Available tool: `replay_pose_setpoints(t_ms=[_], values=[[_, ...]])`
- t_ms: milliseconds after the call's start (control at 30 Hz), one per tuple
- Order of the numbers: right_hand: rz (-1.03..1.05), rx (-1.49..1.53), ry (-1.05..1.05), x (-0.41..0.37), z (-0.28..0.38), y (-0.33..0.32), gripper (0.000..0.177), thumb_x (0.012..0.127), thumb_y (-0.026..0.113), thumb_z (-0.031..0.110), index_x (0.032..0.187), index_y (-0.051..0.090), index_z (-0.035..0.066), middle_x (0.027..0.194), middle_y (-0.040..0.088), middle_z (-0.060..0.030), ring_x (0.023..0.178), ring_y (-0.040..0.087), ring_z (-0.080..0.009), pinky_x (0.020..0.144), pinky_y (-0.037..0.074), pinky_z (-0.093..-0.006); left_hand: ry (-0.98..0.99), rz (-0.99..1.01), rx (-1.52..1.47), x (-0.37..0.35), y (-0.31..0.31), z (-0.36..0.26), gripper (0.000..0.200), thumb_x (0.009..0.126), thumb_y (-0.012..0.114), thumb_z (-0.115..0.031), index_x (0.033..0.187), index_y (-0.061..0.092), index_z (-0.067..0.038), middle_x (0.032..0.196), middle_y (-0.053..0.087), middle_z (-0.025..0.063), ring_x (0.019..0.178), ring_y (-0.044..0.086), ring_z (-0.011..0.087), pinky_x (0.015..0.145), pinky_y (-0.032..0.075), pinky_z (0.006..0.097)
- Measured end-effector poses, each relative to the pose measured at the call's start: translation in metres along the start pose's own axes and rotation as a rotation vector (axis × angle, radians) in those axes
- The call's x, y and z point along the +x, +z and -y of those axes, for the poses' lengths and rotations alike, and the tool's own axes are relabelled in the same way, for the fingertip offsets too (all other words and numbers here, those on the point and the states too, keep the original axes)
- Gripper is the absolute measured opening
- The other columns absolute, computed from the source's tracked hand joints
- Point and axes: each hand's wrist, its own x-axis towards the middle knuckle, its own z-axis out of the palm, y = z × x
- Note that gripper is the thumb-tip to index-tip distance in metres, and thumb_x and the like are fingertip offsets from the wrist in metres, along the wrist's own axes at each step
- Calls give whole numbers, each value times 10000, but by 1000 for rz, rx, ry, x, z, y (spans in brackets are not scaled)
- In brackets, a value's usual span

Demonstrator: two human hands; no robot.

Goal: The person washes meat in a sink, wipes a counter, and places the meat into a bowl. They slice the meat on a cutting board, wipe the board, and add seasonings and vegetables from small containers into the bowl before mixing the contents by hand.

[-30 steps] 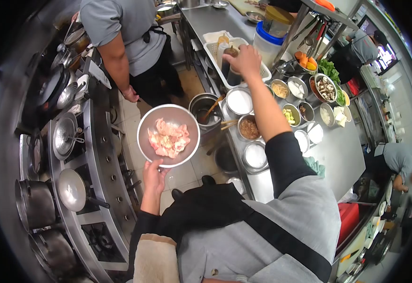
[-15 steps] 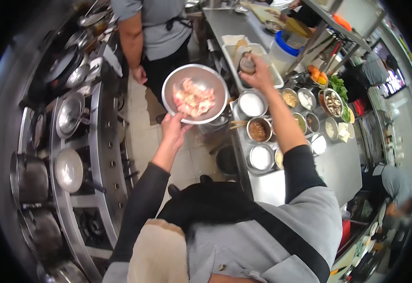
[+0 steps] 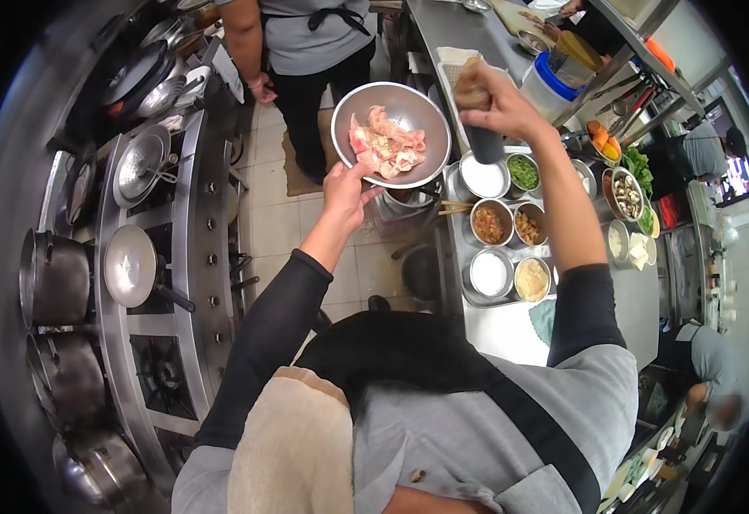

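My left hand (image 3: 346,199) grips the near rim of a metal mixing bowl (image 3: 430,137), tilted toward me. Pieces of raw pale pink meat (image 3: 387,146) lie inside it. My right hand (image 3: 512,107) is closed round what looks like a pepper mill (image 3: 482,144), brown at the top and dark at the lower end, blurred by motion. It is tilted, to the right of the bowl and apart from it. Below the mill stand a metal pot of white powder (image 3: 484,177) and a pot of chopped greens (image 3: 523,172).
Left is a stove (image 3: 199,248) with a pale wok (image 3: 131,267). A co-worker (image 3: 314,51) stands beyond the bowl. On the steel counter (image 3: 606,295) is a tray with several ingredient pots, including brown sauce (image 3: 488,224). A blue-lidded tub (image 3: 554,81) stands behind.
My right hand has turned the mill so its dark end points down toward the pots. The bowl appears higher and farther right as the view shifts, with my left hand still on its rim.
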Motion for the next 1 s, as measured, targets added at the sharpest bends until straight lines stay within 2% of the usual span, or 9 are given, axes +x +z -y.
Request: replay_pose_setpoints(t_ms=[33,100,133,200,333,467,700,833,1000], values=[[1,6,3,1,8,2,632,709,822,157,1243,500,56,1205,603,-140,1117,602,-241,978,483,-366,16,4,-7,-3,2,-1,256,861,592,-30,1113,544,-42,1023,640,74,888,669,198,735,606,371],[486,-25,-20,6,23,10,602,694,798,245,1216,559,62,1109,674,-147,1032,657,-312,912,514,-417,19,-6,5,-3,2,-1,246,861,594,-30,1104,553,-43,1007,646,64,878,670,187,727,609,362],[489,-22,-21,7,33,21,602,694,798,245,1216,559,62,1109,674,-147,1032,657,-312,912,514,-417,30,3,19,-1,1,0,237,862,595,-32,1096,560,-48,1008,647,62,878,669,182,728,609,364],[831,-365,46,6,52,43,616,669,788,240,1233,605,74,1046,706,-146,1003,679,-323,868,537,-418,33,15,36,-3,0,3,228,863,596,-33,1089,567,-52,1010,647,60,877,668,178,729,610,366],[890,-637,141,21,49,59,715,631,805,268,1310,620,145,1069,719,-137,1012,686,-321,844,550,-414,17,36,89,-11,5,5,207,867,606,-46,1073,583,-58,1005,642,49,879,664,172,722,601,363],[890,-607,126,21,71,58,672,621,811,229,1262,647,112,991,722,-152,973,689,-338,837,547,-430,-7,53,98,-9,5,8,207,868,613,-54,1074,586,-60,1005,636,45,892,656,173,720,587,376],[858,-654,186,12,60,50,633,617,774,176,1238,656,155,1085,674,-138,1008,666,-343,841,541,-434,-45,45,69,-9,-5,12,256,870,604,-54,1123,562,-65,1046,625,54,920,652,189,767,577,397],[746,-418,164,4,54,19,632,641,772,90,1252,614,117,1219,599,-162,1119,611,-356,938,502,-413,-57,37,-14,-10,-12,9,308,868,604,-55,1167,526,-66,1071,620,61,919,645,200,783,568,404],[75,132,192,-16,-2,-30,619,719,828,135,1270,548,100,1198,594,-58,1102,570,-187,983,459,-337,-57,43,-87,-16,-31,4,413,846,622,-54,1235,483,-75,1164,592,90,1033,600,253,896,513,480]])
